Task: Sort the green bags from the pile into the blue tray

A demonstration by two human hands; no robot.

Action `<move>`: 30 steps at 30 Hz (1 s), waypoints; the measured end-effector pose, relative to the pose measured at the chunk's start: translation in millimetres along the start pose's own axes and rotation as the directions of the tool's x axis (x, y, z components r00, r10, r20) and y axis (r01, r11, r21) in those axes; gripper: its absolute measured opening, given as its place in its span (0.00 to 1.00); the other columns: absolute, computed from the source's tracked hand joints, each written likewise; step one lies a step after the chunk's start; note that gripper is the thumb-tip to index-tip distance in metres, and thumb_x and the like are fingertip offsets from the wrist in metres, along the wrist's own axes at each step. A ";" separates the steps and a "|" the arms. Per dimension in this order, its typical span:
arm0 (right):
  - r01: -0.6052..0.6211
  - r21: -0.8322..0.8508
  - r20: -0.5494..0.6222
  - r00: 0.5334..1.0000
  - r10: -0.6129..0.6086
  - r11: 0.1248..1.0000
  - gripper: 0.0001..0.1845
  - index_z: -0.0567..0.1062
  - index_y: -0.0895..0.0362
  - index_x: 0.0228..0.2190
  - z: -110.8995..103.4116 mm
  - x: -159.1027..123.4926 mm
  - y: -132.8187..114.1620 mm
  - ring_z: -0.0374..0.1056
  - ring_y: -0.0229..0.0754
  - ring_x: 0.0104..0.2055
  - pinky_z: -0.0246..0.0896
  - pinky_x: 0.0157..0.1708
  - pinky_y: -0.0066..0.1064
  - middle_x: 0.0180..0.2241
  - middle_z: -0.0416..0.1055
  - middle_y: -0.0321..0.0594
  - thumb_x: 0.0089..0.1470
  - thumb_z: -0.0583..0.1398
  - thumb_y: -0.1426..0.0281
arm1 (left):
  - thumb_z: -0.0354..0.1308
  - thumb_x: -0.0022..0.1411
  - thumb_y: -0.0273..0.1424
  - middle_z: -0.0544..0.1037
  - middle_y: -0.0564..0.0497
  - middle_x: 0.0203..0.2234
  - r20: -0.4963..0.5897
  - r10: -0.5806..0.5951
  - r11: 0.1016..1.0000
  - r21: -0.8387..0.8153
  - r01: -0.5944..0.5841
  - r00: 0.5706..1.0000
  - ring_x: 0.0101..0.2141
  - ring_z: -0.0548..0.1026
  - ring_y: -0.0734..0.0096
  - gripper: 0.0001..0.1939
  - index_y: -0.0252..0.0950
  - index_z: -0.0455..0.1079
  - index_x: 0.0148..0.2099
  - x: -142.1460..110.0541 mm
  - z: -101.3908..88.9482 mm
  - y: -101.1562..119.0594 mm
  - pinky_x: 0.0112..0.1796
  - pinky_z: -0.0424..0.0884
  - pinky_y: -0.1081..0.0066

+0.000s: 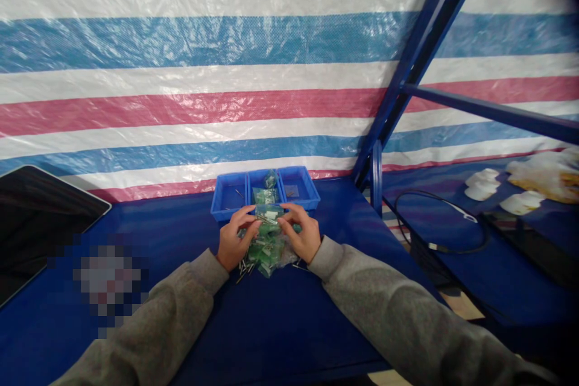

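Between my two hands is a small clear plastic bag (270, 215) with white and metallic pieces in it. My left hand (237, 238) pinches its left side between thumb and fingers. On the opposite side, my right hand (302, 232) grips it the same way. Below them lies a pile of green-tinted plastic bags (266, 253), with loose thin metal pieces (244, 268) at its left edge. Just behind my hands stands a blue tray with three compartments (217, 199). Its middle one holds more green bags (265, 196); the outer two hold a few small items.
A dark screen (40, 211) leans at the left, beside a pixelated patch. To the right rises a blue metal frame (389, 96). Farther right are a black cable (446, 250), white round parts (482, 184) and a plastic bag (547, 175). A striped sheet (181, 84) hangs behind.
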State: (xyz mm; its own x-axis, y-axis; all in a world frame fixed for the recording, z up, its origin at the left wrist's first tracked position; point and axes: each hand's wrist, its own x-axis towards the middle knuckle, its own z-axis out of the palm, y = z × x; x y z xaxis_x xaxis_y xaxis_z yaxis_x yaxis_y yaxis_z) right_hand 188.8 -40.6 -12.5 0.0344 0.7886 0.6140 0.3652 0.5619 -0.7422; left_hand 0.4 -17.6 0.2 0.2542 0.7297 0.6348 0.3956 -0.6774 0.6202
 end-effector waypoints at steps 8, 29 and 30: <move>0.068 -0.024 0.020 0.998 -0.068 0.997 0.20 0.64 0.54 0.53 -4.0 1.6 -1.2 0.67 0.36 0.25 0.66 0.35 0.32 0.26 0.71 0.36 0.59 0.49 0.69 | 0.50 0.63 0.30 0.77 0.48 0.33 0.102 0.094 0.995 0.029 -0.098 0.990 0.27 0.75 0.73 0.14 0.35 0.68 0.50 2.0 -6.8 3.8 0.35 0.73 0.71; -0.160 0.115 0.066 0.986 0.153 0.980 0.17 0.68 0.57 0.20 -1.8 3.2 7.4 0.54 0.31 0.16 0.53 0.18 0.24 0.14 0.57 0.29 0.55 0.56 0.61 | 0.52 0.62 0.31 0.74 0.51 0.30 -0.080 -0.025 1.000 0.010 0.026 0.996 0.26 0.72 0.78 0.09 0.34 0.67 0.44 -2.0 -2.1 -7.9 0.29 0.70 0.77; -0.205 0.166 0.065 0.978 0.196 0.965 0.16 0.70 0.58 0.22 -0.7 4.3 8.6 0.54 0.31 0.15 0.53 0.17 0.24 0.13 0.58 0.29 0.54 0.57 0.60 | 0.51 0.62 0.30 0.74 0.52 0.29 -0.069 -0.025 1.000 0.001 0.025 0.997 0.26 0.72 0.78 0.09 0.34 0.66 0.44 -2.3 -1.9 -8.7 0.29 0.70 0.77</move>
State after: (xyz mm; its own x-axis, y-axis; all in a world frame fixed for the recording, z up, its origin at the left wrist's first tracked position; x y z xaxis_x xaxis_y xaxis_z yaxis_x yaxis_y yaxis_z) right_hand 192.6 -32.6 -16.0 0.0453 0.8980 0.4376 0.1910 0.4222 -0.8861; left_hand -5.3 -13.5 -5.8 0.1825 0.7379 0.6498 0.4030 -0.6590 0.6351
